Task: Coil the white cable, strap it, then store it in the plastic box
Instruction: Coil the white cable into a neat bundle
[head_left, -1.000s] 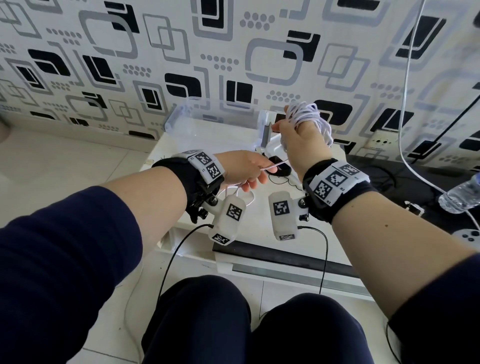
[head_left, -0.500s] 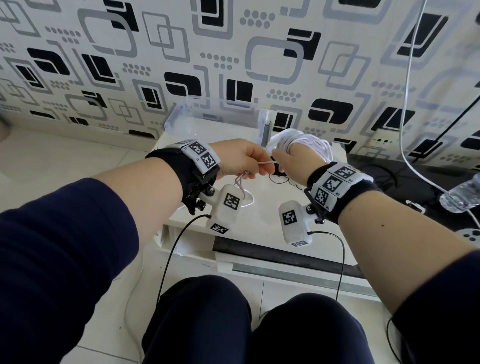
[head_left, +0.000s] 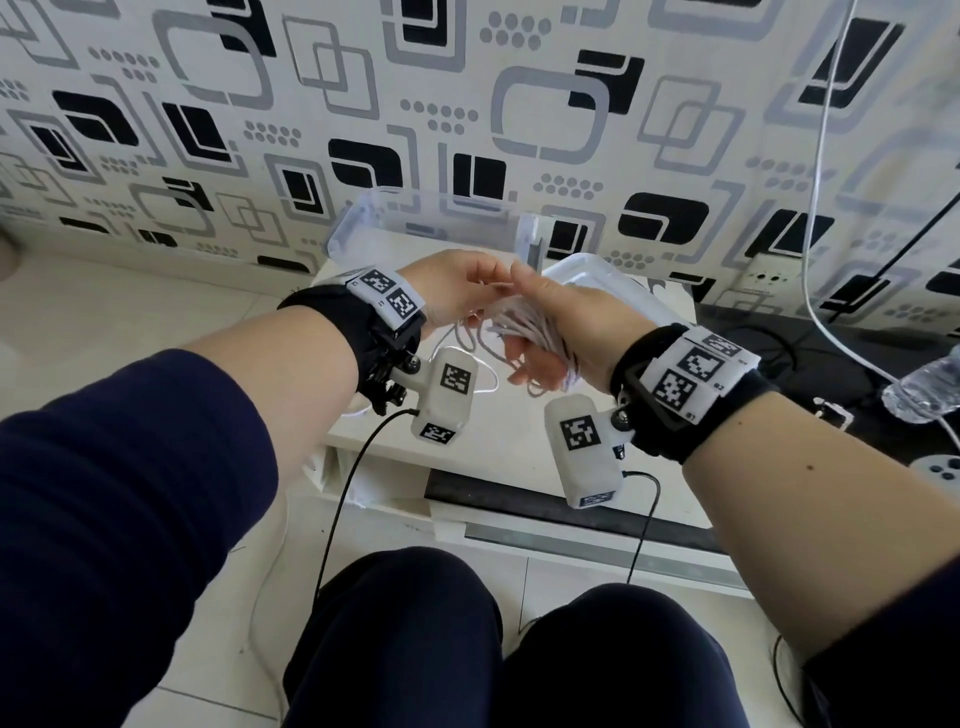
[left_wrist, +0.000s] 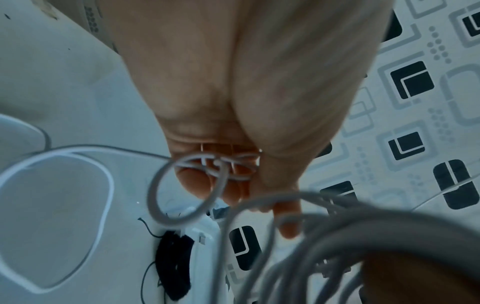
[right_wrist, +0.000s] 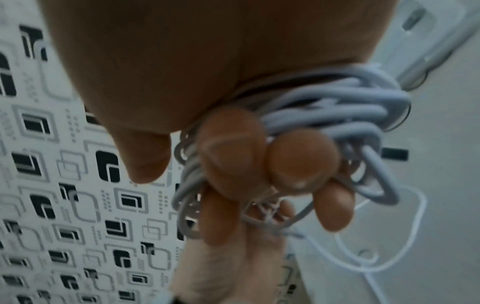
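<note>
The white cable (head_left: 519, 332) is wound in a bundle of several loops round my right hand (head_left: 535, 358). In the right wrist view its fingers (right_wrist: 231, 156) curl over the coil (right_wrist: 337, 111). My left hand (head_left: 488, 291) meets it from the left, with cable strands (left_wrist: 221, 164) crossing its curled fingers. A loose tail loops down onto the white table (left_wrist: 59, 185). A black strap (left_wrist: 174, 265) lies on the table below the hands. The clear plastic box (head_left: 363, 228) stands open behind them, and its lid (head_left: 623, 291) lies to the right.
The low white table (head_left: 467, 431) stands against a patterned wall. A water bottle (head_left: 924, 389) lies on the dark surface at right. A thin white wire (head_left: 815, 208) hangs down the wall there. My knees are just under the table's front edge.
The right hand has come down from its raised pose and turned, so the coil now hangs under it. The left hand has moved up and right to meet it.
</note>
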